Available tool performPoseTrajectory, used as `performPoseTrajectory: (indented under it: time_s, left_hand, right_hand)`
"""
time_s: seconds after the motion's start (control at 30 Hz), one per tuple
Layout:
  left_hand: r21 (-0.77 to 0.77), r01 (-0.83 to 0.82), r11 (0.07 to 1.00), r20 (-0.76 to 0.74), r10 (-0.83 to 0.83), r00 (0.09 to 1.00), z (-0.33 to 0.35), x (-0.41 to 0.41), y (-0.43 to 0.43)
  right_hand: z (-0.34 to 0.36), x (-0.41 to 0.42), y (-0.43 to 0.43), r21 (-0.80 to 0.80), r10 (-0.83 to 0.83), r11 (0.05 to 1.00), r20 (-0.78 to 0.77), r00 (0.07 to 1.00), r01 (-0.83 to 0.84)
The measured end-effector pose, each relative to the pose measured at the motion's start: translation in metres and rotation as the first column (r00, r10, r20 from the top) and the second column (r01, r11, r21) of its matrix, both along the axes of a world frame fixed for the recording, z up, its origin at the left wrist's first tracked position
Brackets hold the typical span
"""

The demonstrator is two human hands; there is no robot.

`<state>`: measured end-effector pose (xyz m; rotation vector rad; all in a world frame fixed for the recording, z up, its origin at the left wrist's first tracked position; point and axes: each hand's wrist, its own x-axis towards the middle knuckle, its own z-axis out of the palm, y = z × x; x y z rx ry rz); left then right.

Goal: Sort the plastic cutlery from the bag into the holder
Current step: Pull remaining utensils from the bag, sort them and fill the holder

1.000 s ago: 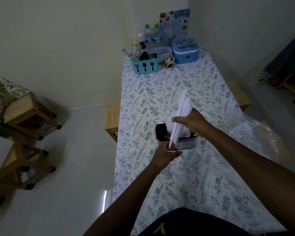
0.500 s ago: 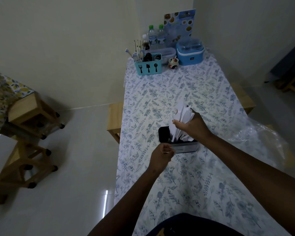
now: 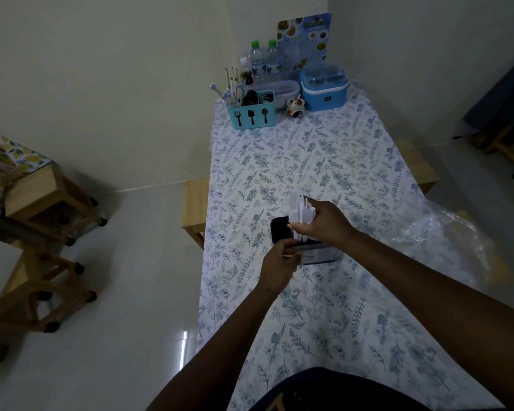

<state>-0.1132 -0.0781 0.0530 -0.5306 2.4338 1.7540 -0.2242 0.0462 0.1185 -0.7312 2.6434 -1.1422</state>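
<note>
right hand (image 3: 324, 225): fingers curled round a bundle of white plastic cutlery (image 3: 301, 210), gripping it at mid-length. the bundle stands roughly upright, with its lower ends inside the holder (image 3: 279, 231) and its upper ends fanned above the fist. the holder is a dark, open-topped box on the floral-clothed table (image 3: 309, 161), about midway along its length and toward the left edge. its right part is hidden behind the hand. which compartment the cutlery sits in cannot be told.

left hand (image 3: 279, 265): at the holder's near side, touching or just beside it, fingers curled inward. a small pale sliver (image 3: 286, 256) shows by the curled fingers. whether the hand pinches something or grips the holder's rim cannot be told.

clear plastic bag (image 3: 445, 241): lying crumpled at the right edge of the table, apart from both hands. contents not discernible.

far end of table: blue cutlery caddy (image 3: 251, 115), two water bottles (image 3: 264, 62), blue lidded container (image 3: 324, 90), and a menu card (image 3: 304, 37) against the wall. wooden stools (image 3: 48, 200) stand on the floor at left.
</note>
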Motion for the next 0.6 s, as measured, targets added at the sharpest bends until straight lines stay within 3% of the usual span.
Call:
performPoseTrajectory:
  time_s: [0.43,0.6]
  left_hand:
    - [-0.134,0.002,0.991,-0.027,-0.006,1.000,-0.006,-0.002,0.001]
    - [-0.162,-0.047,0.986,-0.038,0.042,0.998,-0.007,-0.002,-0.003]
  right_hand:
    - [-0.015,0.010,-0.004,0.146,0.066,0.989,-0.333,0.941,-0.018]
    - [-0.022,0.003,0.000,0.256,0.146,0.965,-0.334,0.931,-0.060]
